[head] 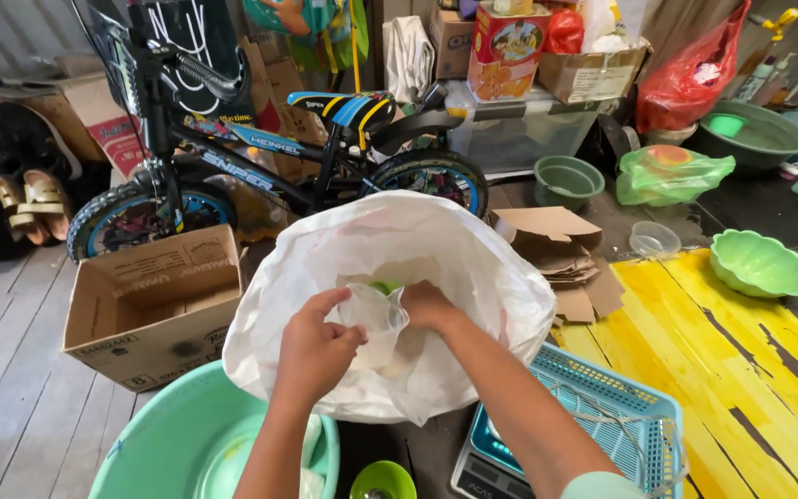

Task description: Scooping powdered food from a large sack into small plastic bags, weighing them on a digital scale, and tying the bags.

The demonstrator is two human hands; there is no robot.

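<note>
— Over the open mouth of the big white woven plastic sack (390,277), which stands on the plank floor (11,370) between the brown cardboard box (154,310) and the light blue plastic basket (616,411), what do the hands have?

— From the head view, the only one: both meet on a small clear thin plastic bag (373,319). The left hand (314,351) has its fingers curled and closed on the bag's left side, thumb on top. The right hand (429,307) pinches the bag's upper right edge, fingers bent tight.

— How would that bag handle?

— I judge it very light, limp and a bit slippery; the film crumples and gives no stiffness of its own. Whether anything is in it I cannot tell. A small green thing (383,287) shows just behind it inside the sack, too hidden to name.

— Where is it best held?

— At the rim, I think, pinched on two opposite sides as it is now, so the mouth stays spread. A grip on the middle would likely just bunch it shut.

— And the sack?

— Soft too, yet it stands bulged, so it probably holds bulk and would be heavy to shift.

— What else lies near?

— A pale green plastic basin (177,444) at the near left, a small bright green bowl (382,480) below the sack, a scale (487,467) partly under the basket, and a black and blue child's bicycle (260,139) behind.
</note>
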